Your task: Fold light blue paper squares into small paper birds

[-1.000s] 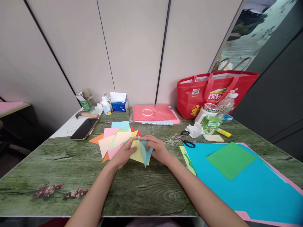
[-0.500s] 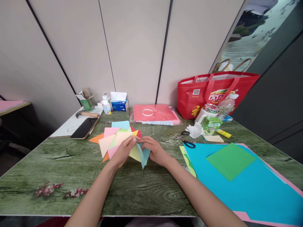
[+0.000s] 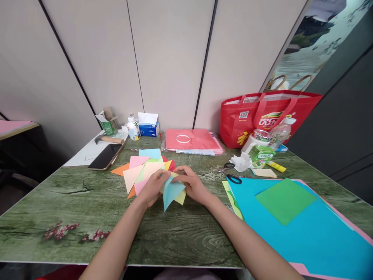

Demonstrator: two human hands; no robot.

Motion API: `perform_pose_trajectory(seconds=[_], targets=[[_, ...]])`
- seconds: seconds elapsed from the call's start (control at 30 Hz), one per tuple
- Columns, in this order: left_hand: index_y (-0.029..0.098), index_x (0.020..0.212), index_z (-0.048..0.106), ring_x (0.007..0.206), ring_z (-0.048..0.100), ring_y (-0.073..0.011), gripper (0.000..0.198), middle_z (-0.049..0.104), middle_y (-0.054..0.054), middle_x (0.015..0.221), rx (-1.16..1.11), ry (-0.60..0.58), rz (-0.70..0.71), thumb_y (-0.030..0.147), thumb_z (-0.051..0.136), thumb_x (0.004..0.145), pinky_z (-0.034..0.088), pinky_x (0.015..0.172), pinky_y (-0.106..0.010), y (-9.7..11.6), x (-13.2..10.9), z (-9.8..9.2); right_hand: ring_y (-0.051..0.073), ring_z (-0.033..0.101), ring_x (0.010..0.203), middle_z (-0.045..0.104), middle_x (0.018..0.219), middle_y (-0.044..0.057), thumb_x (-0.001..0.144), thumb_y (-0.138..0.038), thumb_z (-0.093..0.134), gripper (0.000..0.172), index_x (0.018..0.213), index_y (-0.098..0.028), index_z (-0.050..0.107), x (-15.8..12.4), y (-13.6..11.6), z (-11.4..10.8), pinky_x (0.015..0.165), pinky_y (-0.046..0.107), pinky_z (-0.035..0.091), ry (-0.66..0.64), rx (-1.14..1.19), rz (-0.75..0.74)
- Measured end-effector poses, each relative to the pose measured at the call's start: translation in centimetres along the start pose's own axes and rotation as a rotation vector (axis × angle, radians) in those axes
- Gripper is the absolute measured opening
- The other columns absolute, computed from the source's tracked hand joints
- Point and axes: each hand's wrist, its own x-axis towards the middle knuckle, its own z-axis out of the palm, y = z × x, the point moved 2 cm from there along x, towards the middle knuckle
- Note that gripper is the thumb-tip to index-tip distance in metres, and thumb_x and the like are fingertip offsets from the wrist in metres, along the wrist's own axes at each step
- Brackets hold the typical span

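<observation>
My left hand [image 3: 154, 189] is closed, thumb on top, on a folded light-blue paper [image 3: 172, 190]. A pale-yellow paper [image 3: 181, 198] shows behind and beneath the blue one. My right hand [image 3: 194, 186] grips the same papers from the right, with its fingers at their upper edge. Spread fanwise just beyond my left hand are several coloured papers: a peach sheet [image 3: 132, 179], an orange corner [image 3: 119, 170] and a light-blue sheet [image 3: 149, 153] among them. Whether the held papers touch this spread is hidden by my hands.
Scissors [image 3: 231, 174] lie right of my hands, beside large blue paper [image 3: 279, 241] with a green square [image 3: 287, 201] on it. Behind stand a red bag [image 3: 239, 124], a packet of red paper [image 3: 192, 138] and a tissue box [image 3: 149, 129]. A phone [image 3: 105, 156] and hammer [image 3: 110, 139] lie left.
The light-blue paper has swung left and now shows a broad face toward me, with yellow out at its right. My right fingers have shifted along its upper edge. The view moved slightly.
</observation>
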Motion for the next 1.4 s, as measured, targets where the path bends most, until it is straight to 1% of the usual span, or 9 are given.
perform_pose_trajectory(seconds=[0.33, 0.5, 0.67, 0.9, 1.0, 1.17, 1.3, 1.33, 1.4], targets=[[0.013, 0.086, 0.068, 0.057, 0.051, -0.0108, 0.027, 0.063, -0.003, 0.071, -0.084, -0.106, -0.106, 0.016, 0.063, 0.060, 0.039, 0.055, -0.023, 0.5, 0.0, -0.5, 0.019, 0.060, 0.097, 0.062, 0.103, 0.007, 0.081, -0.008, 0.050, 0.026, 0.085, -0.023, 0.071, 0.0, 1.1, -0.5, 0.081, 0.034, 0.048, 0.170, 0.241, 0.263], [0.012, 0.083, 0.068, 0.060, 0.053, -0.0112, 0.026, 0.063, -0.004, 0.073, -0.057, -0.126, -0.092, 0.032, 0.072, 0.066, 0.038, 0.054, -0.022, 0.0, -0.2, 0.0, 0.020, 0.060, 0.093, 0.063, 0.100, 0.008, 0.079, -0.010, 0.053, 0.022, 0.081, -0.021, 0.071, -0.1, 1.0, -0.4, 0.081, 0.035, 0.047, 0.181, 0.231, 0.267], [0.014, 0.077, 0.064, 0.056, 0.054, -0.0098, 0.034, 0.061, 0.000, 0.068, -0.012, -0.168, -0.084, 0.029, 0.083, 0.053, 0.039, 0.052, -0.021, -0.3, -0.4, 0.4, 0.018, 0.060, 0.083, 0.062, 0.095, 0.007, 0.080, -0.016, 0.056, 0.014, 0.076, -0.020, 0.069, -0.1, 0.7, 0.0, 0.071, 0.031, 0.048, 0.213, 0.161, 0.247], [0.016, 0.082, 0.063, 0.051, 0.053, -0.0095, 0.036, 0.060, 0.003, 0.062, -0.036, -0.039, -0.004, 0.031, 0.080, 0.053, 0.040, 0.049, -0.021, -0.2, 0.2, -0.6, 0.016, 0.058, 0.082, 0.057, 0.114, 0.011, 0.091, -0.036, 0.042, 0.036, 0.124, -0.022, 0.043, -0.2, 0.5, 0.2, 0.058, 0.025, 0.050, 0.294, 0.368, 0.368], [0.017, 0.082, 0.065, 0.054, 0.055, -0.0110, 0.036, 0.062, 0.002, 0.064, -0.047, -0.009, 0.021, 0.035, 0.080, 0.054, 0.042, 0.052, -0.023, -0.1, 0.3, -0.7, 0.017, 0.059, 0.084, 0.055, 0.114, 0.012, 0.087, -0.036, 0.052, 0.046, 0.129, -0.022, 0.038, -0.3, 0.3, 0.7, 0.058, 0.024, 0.050, 0.253, 0.342, 0.346], [0.012, 0.074, 0.071, 0.062, 0.058, -0.0160, 0.031, 0.066, -0.005, 0.071, 0.005, -0.004, 0.060, 0.028, 0.082, 0.049, 0.045, 0.057, -0.028, 0.1, 0.0, 0.0, 0.015, 0.059, 0.070, 0.062, 0.088, 0.005, 0.092, -0.036, 0.044, 0.031, 0.119, -0.020, 0.047, -0.2, 0.2, 0.8, 0.060, 0.027, 0.050, 0.354, 0.227, 0.392], [0.016, 0.092, 0.071, 0.057, 0.049, -0.0101, 0.033, 0.063, -0.001, 0.075, 0.030, 0.258, 0.213, 0.028, 0.072, 0.061, 0.038, 0.052, -0.022, 1.1, 0.0, -2.3, 0.014, 0.056, 0.057, 0.063, 0.080, 0.003, 0.095, -0.036, 0.036, 0.026, 0.108, -0.021, 0.053, -0.4, 0.6, 1.3, 0.046, 0.026, 0.047, 0.343, 0.259, 0.455], [0.019, 0.102, 0.069, 0.051, 0.041, -0.0078, 0.037, 0.058, 0.002, 0.069, 0.042, 0.397, 0.273, 0.029, 0.066, 0.066, 0.033, 0.048, -0.021, 1.4, 0.0, -3.3, 0.015, 0.058, 0.060, 0.064, 0.083, 0.004, 0.094, -0.033, 0.039, 0.023, 0.104, -0.021, 0.055, -0.4, 0.7, 1.6, 0.048, 0.026, 0.048, 0.304, 0.238, 0.431], [0.020, 0.108, 0.068, 0.044, 0.029, -0.0068, 0.039, 0.045, 0.005, 0.056, 0.149, 0.882, 0.467, 0.027, 0.059, 0.070, 0.027, 0.045, -0.022, 2.3, -0.4, -5.7, 0.018, 0.061, 0.078, 0.066, 0.092, 0.005, 0.091, -0.025, 0.045, 0.016, 0.099, -0.022, 0.059, -0.4, 0.6, 2.2, 0.063, 0.031, 0.052, 0.194, 0.123, 0.308]])
